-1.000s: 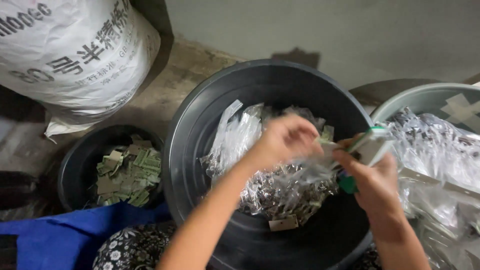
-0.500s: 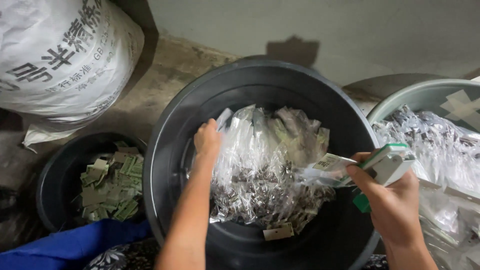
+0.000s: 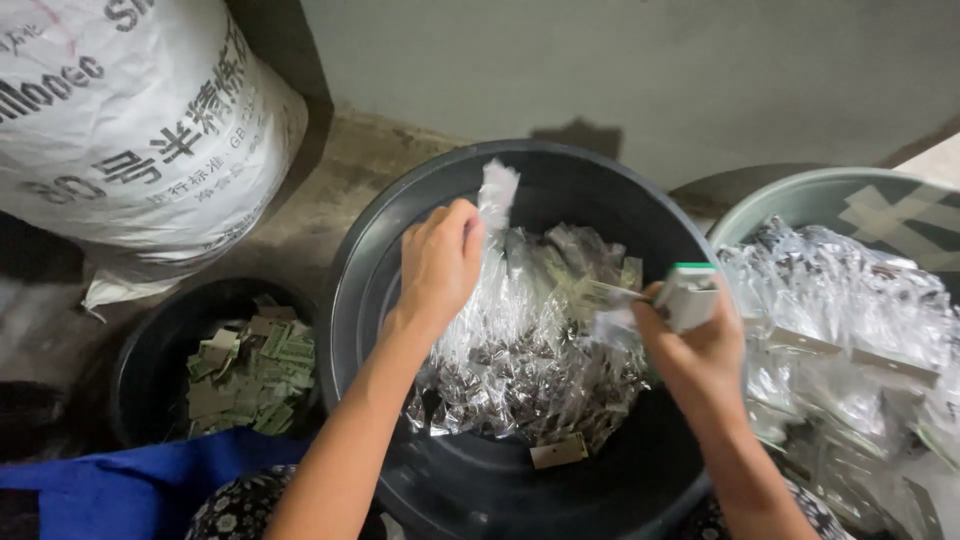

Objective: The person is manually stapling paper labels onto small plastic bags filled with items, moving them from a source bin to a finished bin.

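Note:
A large black tub (image 3: 380, 260) in front of me holds a heap of clear plastic packets (image 3: 530, 360) with small dark parts inside. My left hand (image 3: 440, 260) pinches the top of one clear packet (image 3: 497, 190) and holds it upright over the heap. My right hand (image 3: 695, 340) grips a white and green hand tool (image 3: 690, 292) at the tub's right side, and a packet's paper header card (image 3: 600, 295) sits at the tool's mouth.
A smaller black tub (image 3: 150, 350) at lower left holds several green and tan paper cards. A grey basin (image 3: 800, 195) on the right is piled with more clear packets. A big white woven sack (image 3: 130, 120) stands at upper left. Blue cloth (image 3: 110, 490) lies below.
My left hand went from the right hand to the tub's left side, then lifted a packet up by its top. My right hand with the tool moved slightly left and up.

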